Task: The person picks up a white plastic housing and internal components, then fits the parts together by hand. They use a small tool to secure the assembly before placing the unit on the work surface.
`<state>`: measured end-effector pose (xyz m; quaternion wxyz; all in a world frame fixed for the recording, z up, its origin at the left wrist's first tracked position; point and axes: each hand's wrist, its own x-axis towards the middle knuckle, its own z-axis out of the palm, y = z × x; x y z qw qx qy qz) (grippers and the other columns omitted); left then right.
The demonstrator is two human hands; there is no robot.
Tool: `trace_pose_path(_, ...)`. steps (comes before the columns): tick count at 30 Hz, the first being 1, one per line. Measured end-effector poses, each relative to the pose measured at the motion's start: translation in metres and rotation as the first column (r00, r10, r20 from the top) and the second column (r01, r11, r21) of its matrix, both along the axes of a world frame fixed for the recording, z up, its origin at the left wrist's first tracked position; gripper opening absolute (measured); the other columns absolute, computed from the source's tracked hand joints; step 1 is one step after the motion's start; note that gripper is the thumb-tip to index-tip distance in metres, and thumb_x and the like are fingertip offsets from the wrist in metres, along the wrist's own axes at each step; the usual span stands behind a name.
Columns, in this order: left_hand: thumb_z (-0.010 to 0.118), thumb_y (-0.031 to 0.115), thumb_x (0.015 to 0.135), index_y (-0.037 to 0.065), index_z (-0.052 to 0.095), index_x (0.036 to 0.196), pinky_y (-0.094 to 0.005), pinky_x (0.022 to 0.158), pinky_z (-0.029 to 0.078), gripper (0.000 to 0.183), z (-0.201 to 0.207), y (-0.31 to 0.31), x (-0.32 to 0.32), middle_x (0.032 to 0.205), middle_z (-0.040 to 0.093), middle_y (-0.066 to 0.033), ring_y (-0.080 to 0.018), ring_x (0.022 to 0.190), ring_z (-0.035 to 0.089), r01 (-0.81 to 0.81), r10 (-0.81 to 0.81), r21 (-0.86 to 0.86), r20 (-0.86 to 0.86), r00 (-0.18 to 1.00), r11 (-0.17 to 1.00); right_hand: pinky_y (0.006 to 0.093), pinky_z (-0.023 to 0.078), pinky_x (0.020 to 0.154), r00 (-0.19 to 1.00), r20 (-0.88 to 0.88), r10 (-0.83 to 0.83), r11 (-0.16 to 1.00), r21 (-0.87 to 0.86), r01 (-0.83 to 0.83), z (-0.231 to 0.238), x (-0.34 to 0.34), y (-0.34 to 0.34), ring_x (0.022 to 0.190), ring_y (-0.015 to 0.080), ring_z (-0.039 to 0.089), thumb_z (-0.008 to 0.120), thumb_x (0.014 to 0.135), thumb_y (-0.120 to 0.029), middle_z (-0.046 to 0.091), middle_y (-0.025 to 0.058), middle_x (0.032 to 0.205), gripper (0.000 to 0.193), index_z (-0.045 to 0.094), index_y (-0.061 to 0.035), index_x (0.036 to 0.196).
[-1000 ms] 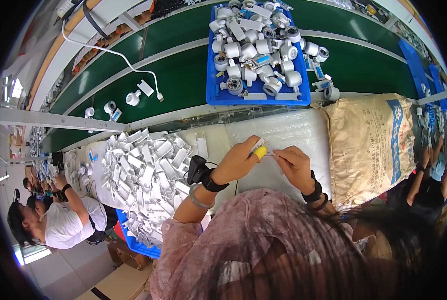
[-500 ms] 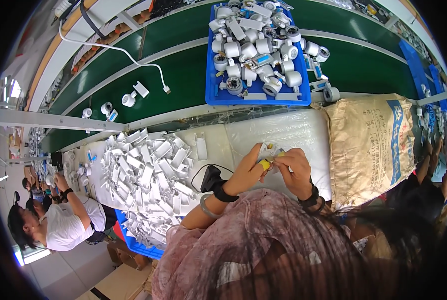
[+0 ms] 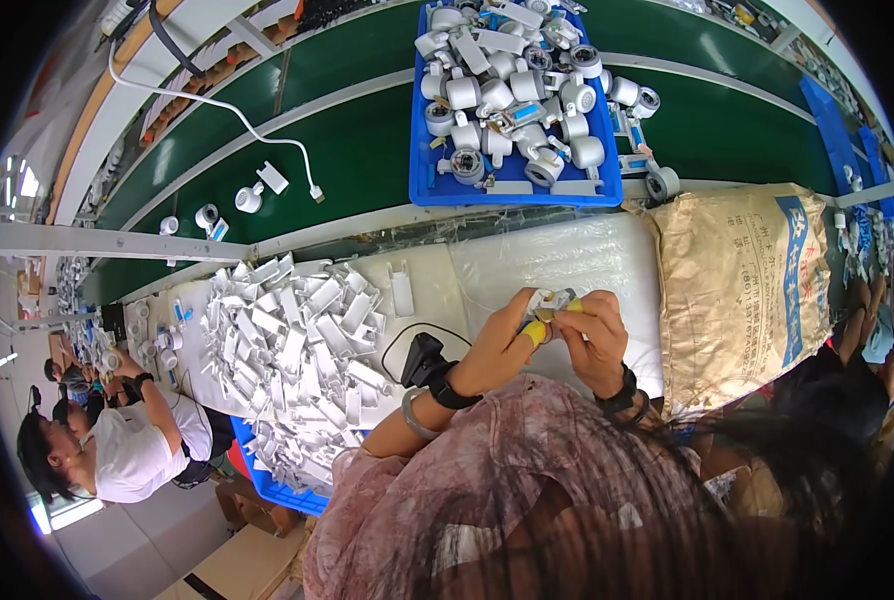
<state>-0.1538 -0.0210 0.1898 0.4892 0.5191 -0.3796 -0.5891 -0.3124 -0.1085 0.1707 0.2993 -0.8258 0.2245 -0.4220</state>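
Observation:
Close above the pale work surface, my left hand point(image 3: 507, 345) grips a small white plastic part point(image 3: 550, 303), its thumb in a yellow finger cot. My right hand point(image 3: 597, 340) is closed at the part's right side, fingertips pinched against it; yellow shows at a fingertip there too. The fingers cover most of the part, so its exact kind is hidden. Left of my hands spreads a heap of white plastic covers point(image 3: 297, 350), with one single cover point(image 3: 400, 289) lying apart.
A blue tray point(image 3: 517, 193) full of white round-headed devices stands ahead on the green conveyor point(image 3: 357, 140). A brown paper sack point(image 3: 737, 300) lies right. A black strapped device point(image 3: 424, 358) sits by my left wrist. A white cable point(image 3: 257, 125) hangs left; a co-worker point(image 3: 137, 440) sits beyond.
Both hands still hold the white part; its angle and my fingers have shifted slightly. The white cable's end and the few loose devices on the conveyor's left now appear a little farther left.

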Motion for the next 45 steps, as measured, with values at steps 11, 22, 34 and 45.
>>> trace_pose_path(11, 0.046, 0.007, 0.087, -0.002, 0.044, 0.123, -0.0321, 0.069, 0.046, 0.037, 0.004, 0.001, -0.002, 0.085, 0.058, -0.0149, -0.0222, 0.074, 0.056, -0.021, 0.026, -0.068, 0.086, 0.996, 0.997, 0.0346, 0.044, 0.07, 1.0, -0.015, 0.004, 1.0, 0.021, -0.004, 0.002, 0.0, 0.0, 0.08, 0.0258, 0.053, 0.074, 0.068, 0.008, 0.059, 0.0071, 0.084, 0.025, 0.067, -0.0046, 0.09)
trace_pose_path(22, 0.045, 0.009, 0.097, 0.003, 0.046, 0.125, -0.0197, 0.054, 0.038, 0.028, -0.006, 0.005, -0.013, 0.08, 0.053, 0.002, -0.0036, 0.064, 0.046, -0.095, 0.102, -0.084, 0.08, 0.992, 0.992, 0.0351, 0.043, 0.075, 0.999, -0.048, 0.007, 1.0, 0.028, -0.006, 0.005, -0.001, 0.0, 0.078, 0.0236, 0.053, 0.074, 0.07, 0.003, 0.058, 0.0044, 0.084, 0.024, 0.069, -0.0075, 0.09)
trace_pose_path(34, 0.048, 0.002, 0.091, -0.001, 0.049, 0.122, -0.035, 0.074, 0.05, 0.031, 0.002, 0.005, -0.008, 0.097, 0.062, -0.0197, -0.0298, 0.085, 0.064, -0.037, 0.046, -0.042, 0.257, 0.965, 0.998, 0.039, 0.047, 0.08, 0.986, -0.16, 0.053, 0.986, -0.146, -0.077, 0.021, 0.004, -0.002, 0.081, 0.0294, 0.056, 0.075, 0.068, 0.001, 0.056, 0.0089, 0.088, 0.029, 0.065, -0.0047, 0.095)
trace_pose_path(45, 0.047, 0.007, 0.096, 0.003, 0.05, 0.118, -0.0219, 0.05, 0.037, 0.022, -0.007, 0.01, -0.016, 0.074, 0.054, -0.0002, -0.0053, 0.057, 0.046, -0.088, 0.09, -0.025, 0.111, 0.99, 0.996, 0.0408, 0.051, 0.075, 0.987, -0.108, 0.115, 0.98, -0.15, -0.131, 0.015, -0.001, -0.004, 0.081, 0.0314, 0.058, 0.075, 0.066, 0.002, 0.056, 0.0095, 0.086, 0.028, 0.065, -0.0034, 0.092)
